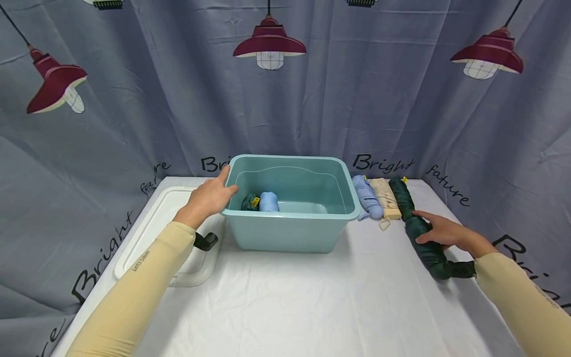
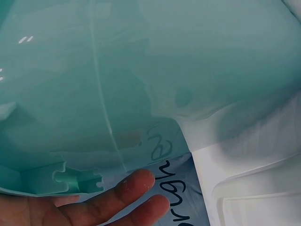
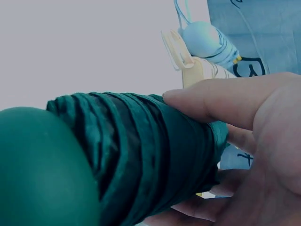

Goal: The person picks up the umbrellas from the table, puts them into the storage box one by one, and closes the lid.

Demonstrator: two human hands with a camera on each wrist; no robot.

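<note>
My right hand [image 1: 443, 232] grips a dark green folded umbrella [image 1: 424, 243] on the table's right side. In the right wrist view, thumb and fingers lie on opposite sides of the pleated cloth, with the umbrella's rounded green end [image 3: 42, 169] nearest the camera. Dark green cloth continues beyond the hand to a yellow tag at the back. At the left end of a teal plastic bin [image 1: 285, 233], my left hand [image 1: 209, 196] touches the rim, thumb over it and fingers straight. Inside the bin are a light blue roll [image 1: 269, 202] and a dark green one [image 1: 251, 202].
Beside the bin, a lavender folded umbrella [image 1: 368, 196] and a beige one [image 1: 385, 198] lie side by side, left of the dark green cloth. A white lid [image 1: 153, 233] rests on the left of the white-covered table [image 1: 303, 307]. A patterned curtain [image 1: 285, 114] hangs behind.
</note>
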